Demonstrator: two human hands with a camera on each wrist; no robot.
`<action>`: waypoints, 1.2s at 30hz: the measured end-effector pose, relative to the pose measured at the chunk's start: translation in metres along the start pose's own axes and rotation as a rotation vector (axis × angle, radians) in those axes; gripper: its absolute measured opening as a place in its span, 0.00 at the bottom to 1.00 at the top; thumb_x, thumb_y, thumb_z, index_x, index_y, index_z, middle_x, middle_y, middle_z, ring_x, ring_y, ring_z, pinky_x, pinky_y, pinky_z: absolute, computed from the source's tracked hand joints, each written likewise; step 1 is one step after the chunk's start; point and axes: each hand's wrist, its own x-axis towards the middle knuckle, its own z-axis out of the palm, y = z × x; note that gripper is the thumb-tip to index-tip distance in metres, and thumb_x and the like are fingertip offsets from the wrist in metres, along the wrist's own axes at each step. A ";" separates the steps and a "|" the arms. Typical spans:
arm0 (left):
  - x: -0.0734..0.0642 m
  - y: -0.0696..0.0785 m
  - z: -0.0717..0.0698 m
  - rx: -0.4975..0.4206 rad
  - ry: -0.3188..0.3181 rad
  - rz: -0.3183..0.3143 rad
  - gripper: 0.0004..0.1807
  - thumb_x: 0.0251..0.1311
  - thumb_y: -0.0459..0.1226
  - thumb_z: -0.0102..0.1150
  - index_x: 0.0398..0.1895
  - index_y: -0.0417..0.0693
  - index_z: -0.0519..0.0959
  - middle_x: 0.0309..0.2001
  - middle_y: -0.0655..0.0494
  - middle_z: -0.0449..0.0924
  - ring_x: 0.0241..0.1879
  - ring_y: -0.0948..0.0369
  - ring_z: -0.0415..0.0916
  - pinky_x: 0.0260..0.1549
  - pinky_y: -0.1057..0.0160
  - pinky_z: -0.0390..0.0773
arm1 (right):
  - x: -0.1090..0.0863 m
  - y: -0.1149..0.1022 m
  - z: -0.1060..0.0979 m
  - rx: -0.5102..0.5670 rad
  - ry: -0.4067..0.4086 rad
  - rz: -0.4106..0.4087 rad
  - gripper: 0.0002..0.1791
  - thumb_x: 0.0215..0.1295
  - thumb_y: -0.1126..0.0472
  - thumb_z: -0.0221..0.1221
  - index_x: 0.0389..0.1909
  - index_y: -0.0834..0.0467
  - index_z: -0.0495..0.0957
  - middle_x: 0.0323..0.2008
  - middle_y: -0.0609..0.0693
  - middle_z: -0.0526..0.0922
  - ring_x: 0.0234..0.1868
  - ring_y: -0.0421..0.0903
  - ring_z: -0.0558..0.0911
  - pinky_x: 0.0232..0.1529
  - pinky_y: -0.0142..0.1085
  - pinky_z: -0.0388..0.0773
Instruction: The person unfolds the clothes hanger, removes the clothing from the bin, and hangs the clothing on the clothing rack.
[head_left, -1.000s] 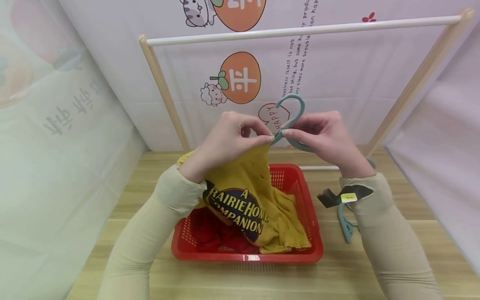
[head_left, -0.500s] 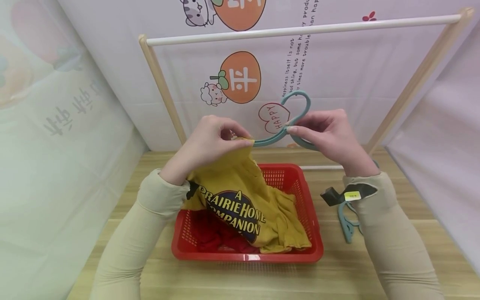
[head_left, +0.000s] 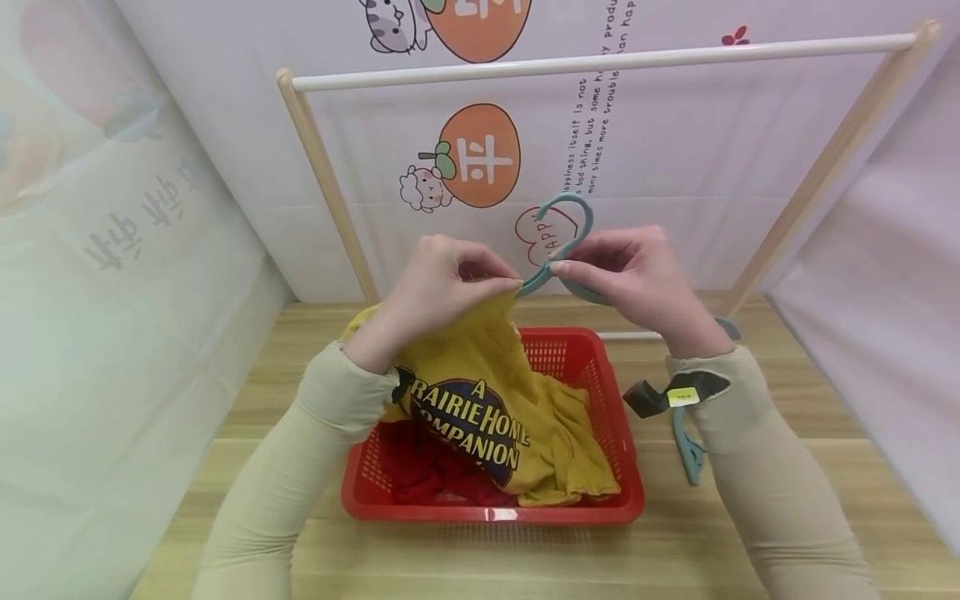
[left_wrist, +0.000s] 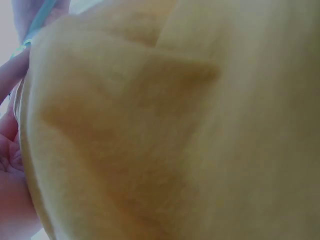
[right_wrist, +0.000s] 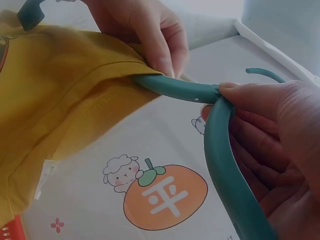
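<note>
My left hand pinches the edge of a yellow T-shirt, printed with dark-blue and cream lettering. Between thumb and fingers, my right hand grips a teal clothes hanger at the joint below its hook. One hanger arm runs into the shirt's opening, its far end hidden by the cloth; the other slopes down under my right hand. The shirt's lower part hangs into a red basket, over dark-red cloth. Yellow fabric fills most of the left wrist view.
Behind the basket stands a rack with a white rail and wooden posts. Another teal hanger lies on the wooden table, partly under my right forearm. Printed white sheets close off the back and sides.
My left hand moved left with the shirt edge, baring more of the hanger arm, then came slightly back right. The right hand and hanger went right, then left and a little down.
</note>
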 end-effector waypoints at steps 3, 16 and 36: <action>-0.001 0.002 0.001 -0.022 -0.022 -0.015 0.04 0.63 0.38 0.71 0.37 0.48 0.90 0.33 0.66 0.87 0.33 0.70 0.82 0.36 0.67 0.82 | 0.001 0.001 0.003 0.003 0.001 -0.011 0.06 0.62 0.64 0.72 0.39 0.59 0.90 0.30 0.52 0.88 0.25 0.47 0.81 0.25 0.30 0.79; 0.000 0.006 -0.001 -0.034 -0.044 -0.020 0.12 0.58 0.34 0.75 0.46 0.47 0.89 0.39 0.62 0.88 0.40 0.70 0.84 0.44 0.69 0.82 | 0.003 -0.005 0.000 0.027 0.034 -0.026 0.06 0.63 0.64 0.71 0.40 0.60 0.90 0.30 0.53 0.88 0.24 0.48 0.81 0.25 0.32 0.80; -0.008 0.004 -0.020 -0.032 0.038 -0.091 0.11 0.61 0.38 0.73 0.47 0.49 0.89 0.42 0.63 0.87 0.43 0.69 0.82 0.48 0.67 0.80 | -0.028 -0.034 -0.015 0.078 0.095 -0.016 0.17 0.58 0.73 0.72 0.50 0.65 0.86 0.46 0.55 0.88 0.43 0.48 0.88 0.45 0.33 0.84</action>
